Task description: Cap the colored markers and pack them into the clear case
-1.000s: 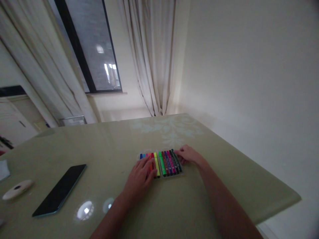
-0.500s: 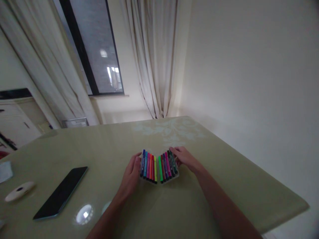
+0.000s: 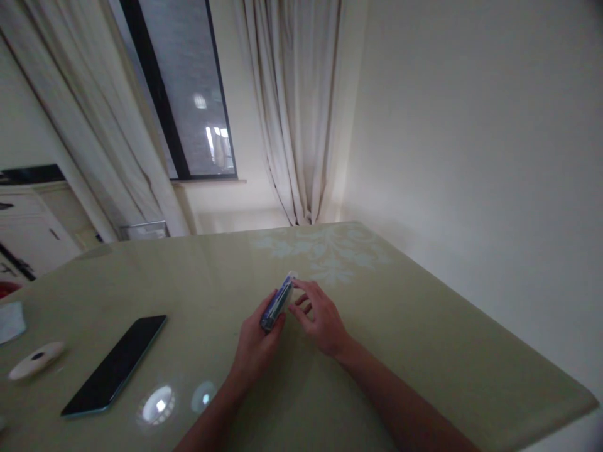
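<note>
A clear plastic marker case (image 3: 277,304), folded together, is tilted with its narrow edge towards me over the middle of the table. Dark blue and green markers show dimly through its side, and the other colours are hidden. My left hand (image 3: 255,336) grips the case's lower part between thumb and fingers. Just right of it, my right hand (image 3: 324,321) has its fingers apart and curved. Its index fingertip is at the case's upper end, apparently touching it, while the thumb is close to the case's right side.
A black tablet (image 3: 115,364) lies on the glossy green table (image 3: 211,270) to the left. Beyond it are a white oval object (image 3: 36,361) with a dark spot and a pale cloth or packet (image 3: 11,321). A wall (image 3: 471,157) runs along the table's right side.
The marker case was spread in two halves showing colourful markers, with a hand on each side; now it is folded shut. My right hand has released its half and shifted left.
</note>
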A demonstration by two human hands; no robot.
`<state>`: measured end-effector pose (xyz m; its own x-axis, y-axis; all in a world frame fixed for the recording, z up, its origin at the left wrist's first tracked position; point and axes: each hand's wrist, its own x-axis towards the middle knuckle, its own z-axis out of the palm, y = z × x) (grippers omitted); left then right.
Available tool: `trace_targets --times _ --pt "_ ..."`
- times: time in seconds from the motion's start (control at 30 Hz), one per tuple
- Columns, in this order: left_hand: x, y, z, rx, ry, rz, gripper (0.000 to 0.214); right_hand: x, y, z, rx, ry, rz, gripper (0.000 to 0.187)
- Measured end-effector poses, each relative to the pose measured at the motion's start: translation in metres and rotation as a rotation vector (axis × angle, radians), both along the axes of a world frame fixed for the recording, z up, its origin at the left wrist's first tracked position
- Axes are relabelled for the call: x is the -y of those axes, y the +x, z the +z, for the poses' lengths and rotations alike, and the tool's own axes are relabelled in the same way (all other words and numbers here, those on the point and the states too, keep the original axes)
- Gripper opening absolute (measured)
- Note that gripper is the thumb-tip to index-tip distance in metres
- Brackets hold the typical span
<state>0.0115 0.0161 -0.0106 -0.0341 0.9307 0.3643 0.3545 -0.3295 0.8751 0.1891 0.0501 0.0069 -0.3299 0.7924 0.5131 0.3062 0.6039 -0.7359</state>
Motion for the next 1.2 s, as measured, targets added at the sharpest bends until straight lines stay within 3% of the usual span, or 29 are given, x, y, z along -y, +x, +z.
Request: trace_targets --times 0.1,0.23,0.7,0.77,0.93,1.07,1.2 --pt "-0.002 0.001 -0.002 0.047 0.003 -0.065 0.049 0.003 0.001 0.002 0.169 0.347 0.114 0.049" --pt "-0.001 0.003 -0.004 0.063 0.007 -0.086 0.053 0.001 0.002 0.001 0.141 0.470 0.113 0.040" --pt "-0.007 -0.002 -0.003 0.136 -0.023 -0.119 0.055 0.005 -0.014 -0.015 0.040 0.358 0.091 0.027" --pt "-0.008 -0.003 -0.001 0.131 -0.029 -0.130 0.054 0.004 -0.010 -0.012 0.038 0.358 0.074 0.030" --pt "-0.008 -0.008 0.005 0.113 -0.067 -0.154 0.050 -0.005 0.009 -0.005 0.061 0.316 -0.136 0.050" --pt "-0.007 -0.008 0.006 0.149 -0.078 -0.181 0.050 -0.015 0.014 -0.010 0.146 0.297 -0.059 0.050" --pt "-0.009 -0.008 0.003 0.181 -0.083 -0.173 0.052 -0.018 0.006 -0.016 0.114 0.271 -0.116 0.047"
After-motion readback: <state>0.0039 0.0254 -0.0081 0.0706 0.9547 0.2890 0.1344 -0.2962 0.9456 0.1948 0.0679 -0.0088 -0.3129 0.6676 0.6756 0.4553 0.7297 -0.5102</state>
